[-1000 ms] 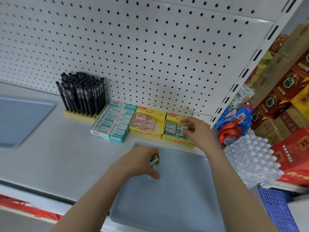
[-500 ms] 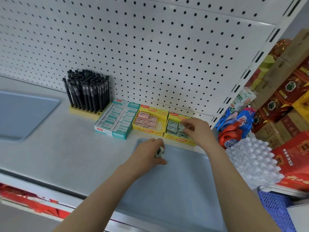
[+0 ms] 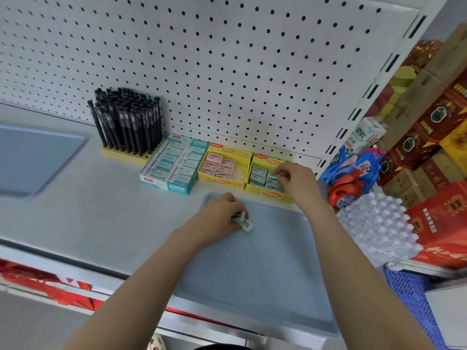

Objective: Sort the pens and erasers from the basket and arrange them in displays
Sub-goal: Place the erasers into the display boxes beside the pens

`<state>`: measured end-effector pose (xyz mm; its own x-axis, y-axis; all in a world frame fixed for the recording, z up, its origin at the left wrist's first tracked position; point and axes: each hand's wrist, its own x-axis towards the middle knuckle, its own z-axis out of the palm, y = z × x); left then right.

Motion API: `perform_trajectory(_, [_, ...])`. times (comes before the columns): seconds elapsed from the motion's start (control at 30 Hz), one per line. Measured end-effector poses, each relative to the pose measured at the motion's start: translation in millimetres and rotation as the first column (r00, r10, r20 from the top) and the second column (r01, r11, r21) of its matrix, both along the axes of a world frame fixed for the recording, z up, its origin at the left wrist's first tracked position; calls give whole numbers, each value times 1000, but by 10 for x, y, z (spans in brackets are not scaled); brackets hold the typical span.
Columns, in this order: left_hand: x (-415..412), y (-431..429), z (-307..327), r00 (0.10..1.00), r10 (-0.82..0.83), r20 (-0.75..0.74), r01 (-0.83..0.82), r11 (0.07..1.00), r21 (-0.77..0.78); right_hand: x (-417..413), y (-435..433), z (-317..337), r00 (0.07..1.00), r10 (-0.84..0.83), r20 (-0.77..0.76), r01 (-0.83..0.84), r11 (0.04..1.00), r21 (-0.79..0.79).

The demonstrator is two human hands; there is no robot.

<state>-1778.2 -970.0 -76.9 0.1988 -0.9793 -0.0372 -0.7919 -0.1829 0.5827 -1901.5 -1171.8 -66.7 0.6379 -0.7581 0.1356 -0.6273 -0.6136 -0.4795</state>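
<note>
On the white shelf stand black pens [image 3: 127, 127] upright in a yellow holder, a teal box of erasers [image 3: 174, 164], a yellow box with pink erasers [image 3: 222, 165] and a yellow box with green erasers [image 3: 262, 174]. My right hand [image 3: 295, 181] reaches into the green-eraser box, fingertips pinching an eraser there. My left hand [image 3: 222, 214] rests on the blue-grey tray [image 3: 265, 261] and grips a few small erasers [image 3: 243, 222], which stick out from under its fingers.
A second blue-grey tray [image 3: 32, 157] lies at the left. Pegboard [image 3: 202, 59] backs the shelf. At the right are detergent pouches [image 3: 353, 173], a pack of water bottles [image 3: 379, 228], red cartons [image 3: 439, 137] and a blue crate [image 3: 414, 301].
My left hand with its erasers has slid a little toward the tray's back edge. My right hand has stayed at the green-eraser box, settling an eraser in it.
</note>
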Motion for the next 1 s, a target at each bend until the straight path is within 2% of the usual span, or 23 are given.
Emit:
perform_trajectory(0.1, [-11, -8, -42, 999, 28, 44, -27, 999, -26, -7, -15, 28, 1000, -16, 22, 15, 998, 64])
perform_trajectory(0.2, [-20, -31, -46, 996, 67, 67, -59, 991, -121, -1, -39, 62, 1000, -22, 14, 20, 994, 104])
perform_trajectory(0.33, [-2, -178, 30, 988, 115, 102, -90, 971, -220, -7, -44, 74, 1000, -3, -24, 5, 996, 89])
perform_trajectory(0.53, [4, -434, 58, 978, 64, 197, -41, 992, -119, 25, -18, 80, 980, 64, -189, -68, 998, -16])
perform_trajectory(0.7, [-1, -445, -20, 983, 91, 162, -60, 980, -188, 15, 43, 52, 981, 71, -181, -94, 988, -121])
perform_trajectory(0.77, [9, -445, -45, 988, 113, 101, -84, 963, -254, 13, 52, 50, 978, 82, -192, -106, 987, -120])
perform_trajectory(0.83, [12, -449, -53, 988, 152, 13, -140, 937, -319, 0, 75, 67, 991, 72, -112, -84, 991, -103])
perform_trajectory(0.9, [25, -469, -35, 979, 201, -44, -204, 910, -362, -12, 141, 139, 998, 28, 64, -26, 999, -21])
perform_trajectory(0.97, [39, -500, -16, 970, 236, -51, -236, 887, -398, -19, 224, 229, 975, 10, 223, -64, 969, 238])
perform_trajectory(1.0, [45, -515, -9, 969, 243, -51, -242, 877, -415, -22, 275, 264, 962, 13, 272, -122, 913, 388])
